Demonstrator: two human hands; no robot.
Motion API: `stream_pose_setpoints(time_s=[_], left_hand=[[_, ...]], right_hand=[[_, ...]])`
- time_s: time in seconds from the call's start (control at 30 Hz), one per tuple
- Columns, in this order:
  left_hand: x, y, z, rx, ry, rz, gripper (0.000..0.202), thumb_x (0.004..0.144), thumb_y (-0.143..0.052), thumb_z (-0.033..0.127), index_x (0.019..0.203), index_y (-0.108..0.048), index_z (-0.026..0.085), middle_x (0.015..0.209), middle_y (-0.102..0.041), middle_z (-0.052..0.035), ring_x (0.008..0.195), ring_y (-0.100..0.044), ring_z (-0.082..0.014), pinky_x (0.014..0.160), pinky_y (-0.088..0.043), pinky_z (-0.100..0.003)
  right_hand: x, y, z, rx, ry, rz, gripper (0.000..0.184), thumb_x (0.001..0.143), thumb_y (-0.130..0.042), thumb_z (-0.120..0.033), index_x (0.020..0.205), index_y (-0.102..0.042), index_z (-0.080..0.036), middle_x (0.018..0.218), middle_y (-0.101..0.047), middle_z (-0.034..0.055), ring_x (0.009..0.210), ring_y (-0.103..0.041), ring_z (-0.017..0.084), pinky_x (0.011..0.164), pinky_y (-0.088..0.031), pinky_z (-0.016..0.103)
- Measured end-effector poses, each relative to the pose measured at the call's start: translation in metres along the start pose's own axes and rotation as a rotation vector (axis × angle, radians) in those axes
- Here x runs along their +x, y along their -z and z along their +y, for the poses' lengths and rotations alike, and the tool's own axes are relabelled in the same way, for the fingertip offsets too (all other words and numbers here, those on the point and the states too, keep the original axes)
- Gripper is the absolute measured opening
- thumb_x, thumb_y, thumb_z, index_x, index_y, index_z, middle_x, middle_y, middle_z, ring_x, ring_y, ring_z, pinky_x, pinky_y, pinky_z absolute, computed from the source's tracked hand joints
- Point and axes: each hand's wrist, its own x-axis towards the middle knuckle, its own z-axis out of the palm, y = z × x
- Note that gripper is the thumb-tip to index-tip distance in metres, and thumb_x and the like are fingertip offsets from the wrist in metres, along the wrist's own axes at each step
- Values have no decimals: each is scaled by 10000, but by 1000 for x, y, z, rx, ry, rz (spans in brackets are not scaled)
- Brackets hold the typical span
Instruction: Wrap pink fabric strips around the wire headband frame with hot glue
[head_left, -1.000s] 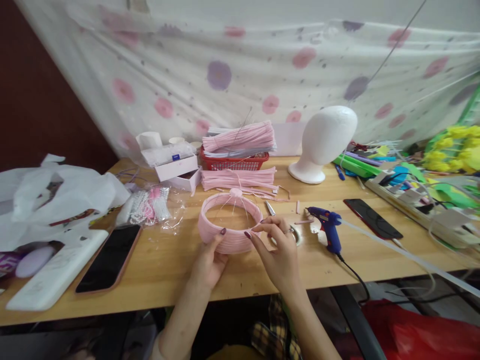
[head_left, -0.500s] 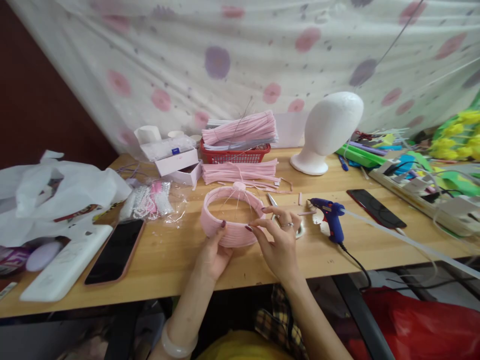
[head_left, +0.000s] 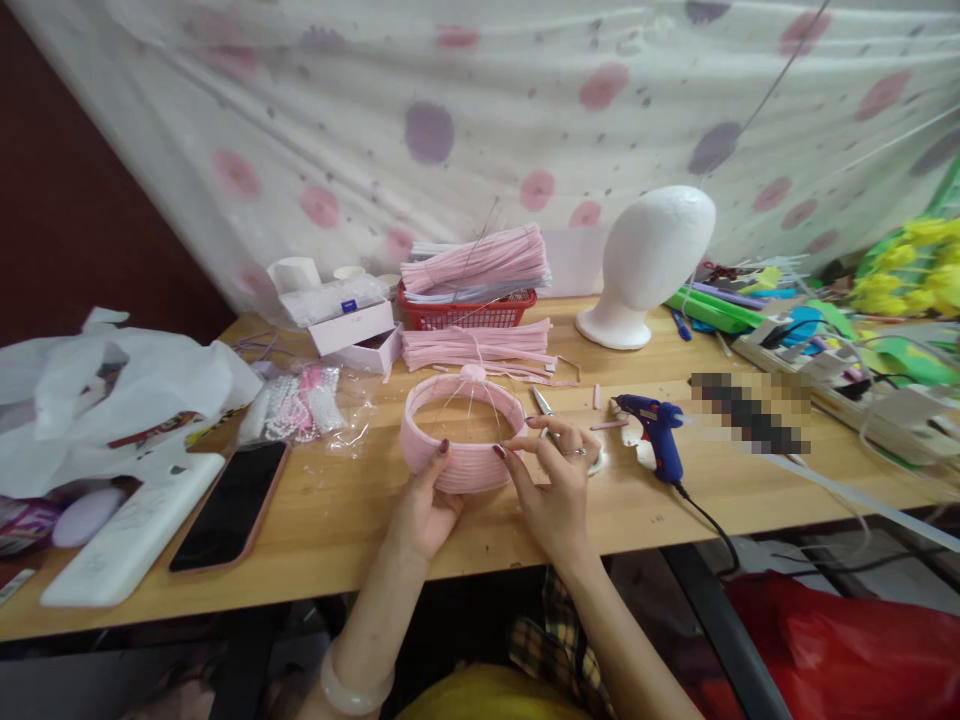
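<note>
On a smooth wood-grained surface [head_left: 337, 530], a crumpled, thin white plastic bag [head_left: 97, 390] lies at the far left, with a glossy white slab [head_left: 131, 535] nearer. To its right is a flat black phone [head_left: 229, 505]. Beyond the phone, a clear, crinkled packet [head_left: 345, 425] holds shiny white beads [head_left: 292, 405] and something pink. Next come 2 stacked pale boxes [head_left: 352, 330]; the upper carries a clear plastic pouch.

The left hand [head_left: 431, 510] has its grip closed round the near left side of a pink ring [head_left: 465, 472], thumb over the rim. The ring, at the near middle, is a round, ribbed band; thin wires run from it to a small pink disc at its far side. Whether it touches the surface is unclear. Behind it, a red lattice basket [head_left: 472, 316] holds soft pink stems [head_left: 480, 258] above pale grey ones, and another pink bundle [head_left: 480, 347] lies in front. The right hand [head_left: 559, 490] pinches the ring's near right rim between its fingertips.

Further right are metal scissors [head_left: 541, 402], a smooth white foam head [head_left: 656, 250], a blue glue gun [head_left: 660, 435] and a white power strip [head_left: 817, 390].
</note>
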Motion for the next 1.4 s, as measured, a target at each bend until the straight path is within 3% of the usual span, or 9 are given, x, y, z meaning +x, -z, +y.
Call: stream_pose_setpoints(time_s=[0.13, 0.33, 0.63, 0.8, 0.9, 1.0, 1.1, 1.27, 1.4], left_hand=[[1, 0, 0, 1, 2, 2, 374, 840, -652, 31, 1196, -649, 146, 911, -792, -67, 825, -746, -192, 868, -600, -322], [0, 1, 0, 5, 5, -37, 320, 834, -662, 34, 1135, -678, 139, 886, -791, -69, 877, -747, -211, 929, -584, -361], [-1, 1, 0, 14, -7, 0, 264, 853, -634, 21, 1094, -672, 122, 881, -792, -85, 777, -747, -189, 704, -620, -275], [-1, 0, 1, 9, -3, 7, 347, 838, -642, 8, 1163, -640, 132, 882, -791, -76, 767, -747, -188, 696, -624, -280], [-2, -1, 1, -5, 0, 12, 309, 869, -607, 6, 1147, -638, 136, 875, -789, -69, 755, -742, -178, 684, -622, -275], [-1, -2, 0, -19, 12, 22, 242, 882, -598, 9, 1084, -651, 132, 827, -780, -63, 733, -737, -181, 663, -617, -276], [-1, -3, 0, -29, 16, 35, 200, 871, -613, 5, 1025, -661, 123, 776, -768, -63, 716, -733, -189, 653, -611, -282], [0, -3, 0, -37, 19, 38, 186, 856, -622, -8, 976, -672, 125, 763, -766, -56, 683, -722, -170, 653, -598, -264], [0, -1, -1, -33, 34, 29, 229, 847, -635, 0, 1041, -678, 114, 850, -782, -80, 740, -734, -178, 688, -600, -271]], right_hand=[[0, 1, 0, 55, -99, -21, 53, 898, -659, -275, 868, -623, -250, 1125, -629, 68, 1151, -544, 282, 994, -305, 481], [2, -2, 0, 100, -188, -23, 137, 872, -677, -310, 959, -596, -243, 1180, -615, 82, 1181, -528, 297, 999, -303, 484], [-2, 5, -4, 97, -168, 21, 200, 861, -708, -319, 1020, -610, -248, 1164, -631, 87, 1159, -554, 287, 973, -379, 473], [-7, 17, 3, 262, -151, 55, 120, 908, -652, -278, 1019, -664, -234, 1010, -696, 72, 981, -653, 235, 832, -521, 387], [-7, 26, 12, 361, -261, 71, 135, 923, -640, -328, 925, -715, -216, 866, -731, 55, 797, -695, 201, 669, -561, 314], [-5, 33, 19, 383, -421, 76, 228, 895, -668, -411, 934, -737, -197, 727, -717, 30, 596, -666, 166, 522, -526, 268], [-2, 36, 23, 364, -485, 103, 273, 864, -691, -452, 888, -738, -184, 580, -643, -20, 418, -544, 110, 434, -449, 241], [0, 38, 27, 305, -528, 114, 335, 795, -748, -500, 823, -729, -167, 507, -604, -28, 411, -523, 116, 453, -426, 253], [3, 41, 32, 261, -563, 99, 389, 749, -772, -555, 725, -664, -182, 490, -599, -24, 432, -537, 130, 471, -414, 259]])
